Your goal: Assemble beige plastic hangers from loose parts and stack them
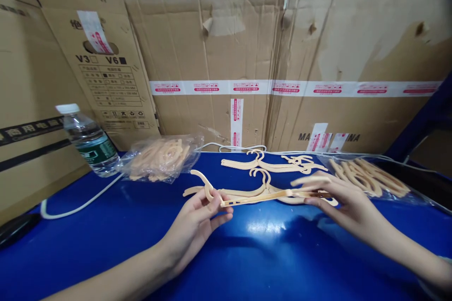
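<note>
A beige plastic clothes hanger [259, 198] is held above the blue table, seen nearly edge-on. My left hand [197, 218] pinches its left end, where a curved hook-shaped piece [203, 182] sticks up between the fingers. Its right end lies between the thumb and fingers of my right hand [348, 202], which cover part of it. Just behind, a similar hanger [243, 193] lies on the table, partly hidden. Farther back rests another beige hanger [240, 165], with a few small beige pieces [300, 160] beside its right arm.
A clear bag of beige parts [160, 157] lies back left, near a water bottle [92, 143]. Another bag of hanger parts [370, 176] is at right. Cardboard walls [212, 56] close off the back. A white cable [81, 204] and dark object [17, 229] are at left.
</note>
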